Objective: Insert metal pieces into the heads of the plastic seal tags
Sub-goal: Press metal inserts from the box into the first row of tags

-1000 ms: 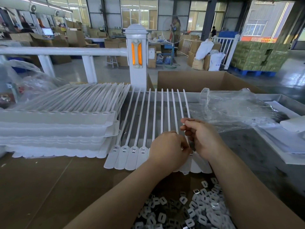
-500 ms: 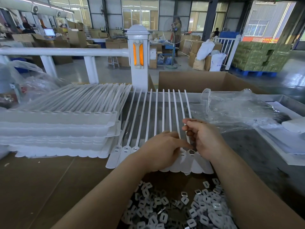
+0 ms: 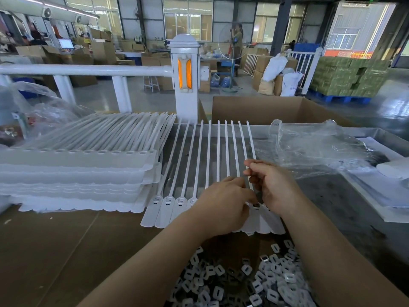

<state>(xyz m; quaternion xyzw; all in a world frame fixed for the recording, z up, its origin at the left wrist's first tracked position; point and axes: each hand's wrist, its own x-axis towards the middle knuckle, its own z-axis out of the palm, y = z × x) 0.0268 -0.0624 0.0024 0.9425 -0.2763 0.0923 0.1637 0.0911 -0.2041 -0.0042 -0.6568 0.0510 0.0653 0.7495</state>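
Left hand [image 3: 223, 204] presses the tag heads [image 3: 256, 212] (fingers curled, perhaps pinching); right hand [image 3: 273, 187] pinches one.

Big factory hall. High windows [image 3: 188, 18] along top of frame. Brown cardboard boxes [image 3: 99, 49] piled at upper left. Green boxes on blue pallet [image 3: 345, 76] at upper right. Standing fan [image 3: 232, 45] in top middle. White railing [image 3: 84, 70] across left. Near bottom, work table [image 3: 55, 251] with stacks of white plastic seal tags [image 3: 77, 171] and pile of small metal pieces [image 3: 254, 282].
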